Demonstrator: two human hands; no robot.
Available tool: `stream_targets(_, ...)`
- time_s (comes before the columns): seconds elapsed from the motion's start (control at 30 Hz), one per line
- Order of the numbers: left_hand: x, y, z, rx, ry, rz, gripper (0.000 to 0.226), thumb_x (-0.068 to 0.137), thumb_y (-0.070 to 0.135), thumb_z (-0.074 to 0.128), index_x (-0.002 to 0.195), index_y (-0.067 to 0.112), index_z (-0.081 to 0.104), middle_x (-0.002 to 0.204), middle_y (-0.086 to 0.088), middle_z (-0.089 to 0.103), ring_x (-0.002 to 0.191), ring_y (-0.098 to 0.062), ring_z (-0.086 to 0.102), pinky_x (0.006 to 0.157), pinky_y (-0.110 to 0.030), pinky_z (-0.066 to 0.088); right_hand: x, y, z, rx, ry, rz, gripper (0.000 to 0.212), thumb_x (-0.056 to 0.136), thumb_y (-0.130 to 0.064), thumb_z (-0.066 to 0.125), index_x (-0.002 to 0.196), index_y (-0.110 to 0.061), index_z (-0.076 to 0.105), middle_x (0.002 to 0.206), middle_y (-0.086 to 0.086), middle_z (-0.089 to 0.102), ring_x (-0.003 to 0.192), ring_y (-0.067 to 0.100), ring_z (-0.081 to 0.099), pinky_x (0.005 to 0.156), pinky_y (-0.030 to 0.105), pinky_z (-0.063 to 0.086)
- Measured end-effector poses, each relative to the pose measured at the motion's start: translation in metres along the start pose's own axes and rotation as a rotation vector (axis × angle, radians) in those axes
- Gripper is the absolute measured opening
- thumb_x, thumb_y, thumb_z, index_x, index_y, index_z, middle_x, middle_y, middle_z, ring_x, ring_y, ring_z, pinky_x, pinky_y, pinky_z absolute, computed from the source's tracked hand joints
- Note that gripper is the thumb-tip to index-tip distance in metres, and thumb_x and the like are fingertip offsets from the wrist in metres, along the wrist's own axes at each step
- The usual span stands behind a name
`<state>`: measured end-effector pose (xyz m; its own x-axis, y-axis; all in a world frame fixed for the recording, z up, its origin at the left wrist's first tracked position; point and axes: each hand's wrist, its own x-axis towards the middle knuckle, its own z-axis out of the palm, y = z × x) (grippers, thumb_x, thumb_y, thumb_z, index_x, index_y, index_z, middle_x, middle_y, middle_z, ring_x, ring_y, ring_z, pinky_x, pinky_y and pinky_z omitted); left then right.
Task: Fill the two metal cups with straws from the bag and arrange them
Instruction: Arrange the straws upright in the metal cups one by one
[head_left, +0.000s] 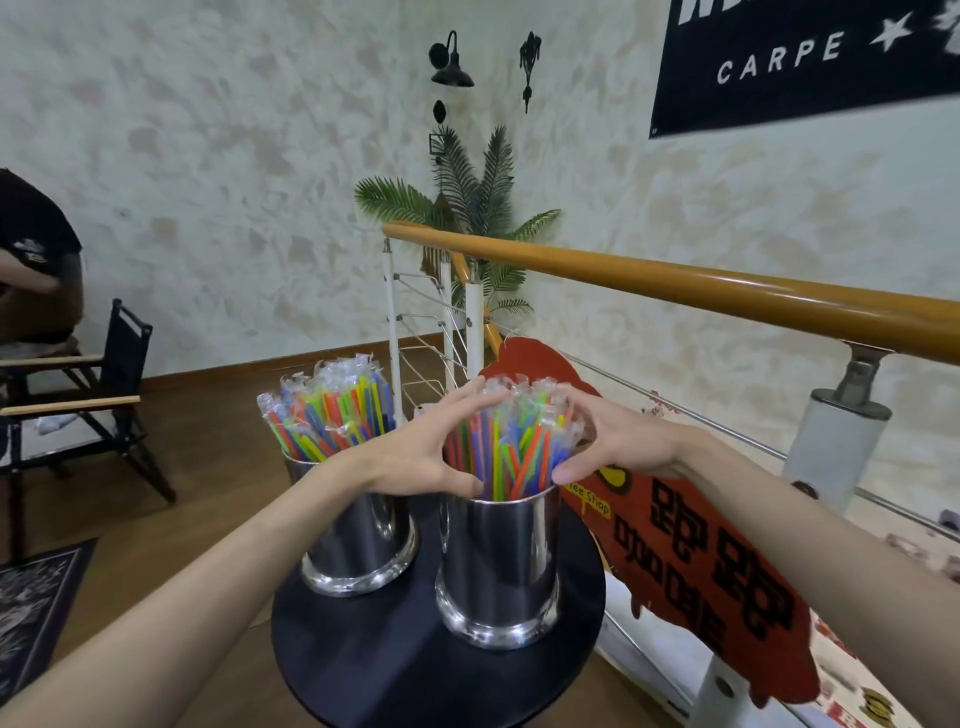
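Straws (511, 452) fill both metal cups (498, 561); our left hand (431, 452) and right hand (618, 441) curl fingers round one bunch. Arranging remains, we judge.

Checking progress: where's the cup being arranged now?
Head view, centre: the nearer metal cup stands on the black table, right of the other cup, left hand and right hand around its straws.

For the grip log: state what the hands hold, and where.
Both hands clasp the straws standing in the nearer metal cup: left hand on the bundle's left side, right hand on its right, above the rim.
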<state>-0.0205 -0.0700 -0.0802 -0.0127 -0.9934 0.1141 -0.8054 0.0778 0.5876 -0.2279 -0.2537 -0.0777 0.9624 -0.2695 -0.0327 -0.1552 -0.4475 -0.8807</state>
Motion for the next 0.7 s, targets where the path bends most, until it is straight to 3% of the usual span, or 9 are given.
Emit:
stream_targets(0.1,0.002,0.001,0.007,-0.089,0.047,-0.001,0.093,0.074,0.054,0.079,0.149,0.06,0.024,0.166,0.021,-0.003,0.152,-0.002,-0.001,0.125,-0.046,0.014,0.005,-0.006,0.007,-0.016,-0.005,-0.062,0.075,0.078,0.002,0.083,0.14,-0.021,0.048,0.129,0.002,0.07,0.123,0.019,0.064,0.11,0.037,0.047)
stream_targets(0.17,0.001,0.005,0.013,-0.112,0.11,-0.014,0.098,0.067,0.07,0.075,0.151,0.056,0.026,0.167,0.02,-0.002,0.151,-0.003,0.003,0.124,-0.045,0.015,0.007,-0.006,0.007,-0.085,0.07,-0.072,0.074,0.078,-0.005,0.086,0.14,-0.022,0.05,0.128,0.0,0.07,0.121,0.018,0.065,0.111,0.045,0.046)
stream_targets(0.27,0.003,0.013,0.022,-0.09,0.226,-0.021,0.104,0.063,0.076,0.073,0.153,0.048,0.029,0.168,0.012,0.004,0.148,0.0,0.007,0.121,-0.04,0.017,0.01,-0.009,0.011,-0.262,0.213,-0.126,0.066,0.077,-0.019,0.09,0.135,-0.023,0.059,0.123,-0.009,0.07,0.114,0.009,0.067,0.106,0.042,0.05)
stream_targets(0.4,0.008,0.02,0.03,-0.062,0.343,-0.01,0.095,0.071,0.061,0.08,0.152,0.037,0.037,0.166,0.004,0.016,0.135,0.007,0.01,0.111,-0.025,0.018,0.013,-0.017,0.022,-0.352,0.337,-0.216,0.048,0.077,-0.044,0.086,0.121,-0.03,0.07,0.112,-0.011,0.073,0.102,0.009,0.07,0.094,0.04,0.057)
stream_targets(0.47,0.011,0.016,0.031,-0.09,0.412,-0.007,0.083,0.076,0.052,0.08,0.148,0.033,0.043,0.163,0.005,0.026,0.136,0.007,0.014,0.11,-0.023,0.022,0.014,-0.018,0.024,-0.372,0.377,-0.227,0.041,0.079,-0.05,0.081,0.115,-0.034,0.072,0.104,-0.009,0.076,0.093,0.01,0.072,0.086,0.037,0.058)
stream_targets(0.53,0.013,0.007,0.031,-0.142,0.456,0.013,0.067,0.082,0.041,0.08,0.142,0.031,0.05,0.154,0.011,0.036,0.137,0.005,0.027,0.105,-0.017,0.033,0.016,-0.018,0.024,-0.396,0.404,-0.234,0.029,0.083,-0.047,0.079,0.11,-0.038,0.072,0.1,-0.009,0.077,0.088,0.009,0.071,0.081,0.034,0.057)
stream_targets(0.6,0.015,0.0,0.029,-0.175,0.473,0.032,0.055,0.088,0.028,0.078,0.137,0.03,0.055,0.147,0.015,0.043,0.127,0.013,0.042,0.09,-0.005,0.042,0.018,-0.016,0.021,-0.38,0.389,-0.206,0.023,0.088,-0.042,0.076,0.11,-0.037,0.072,0.099,-0.01,0.078,0.089,0.004,0.072,0.083,0.033,0.057)
stream_targets(0.67,0.015,-0.004,0.028,-0.221,0.475,0.052,0.05,0.089,0.018,0.076,0.134,0.028,0.057,0.14,0.016,0.048,0.115,0.019,0.051,0.082,-0.006,0.049,0.019,-0.015,0.019,-0.348,0.362,-0.172,0.022,0.091,-0.039,0.074,0.112,-0.033,0.074,0.098,-0.009,0.079,0.09,0.005,0.074,0.087,0.036,0.059)
stream_targets(0.7,0.015,-0.007,0.028,-0.237,0.477,0.058,0.049,0.089,0.016,0.076,0.133,0.027,0.058,0.138,0.015,0.051,0.114,0.013,0.056,0.083,-0.012,0.053,0.02,-0.014,0.018,-0.341,0.36,-0.167,0.023,0.091,-0.037,0.073,0.113,-0.03,0.074,0.099,-0.008,0.079,0.09,0.006,0.074,0.088,0.039,0.059)
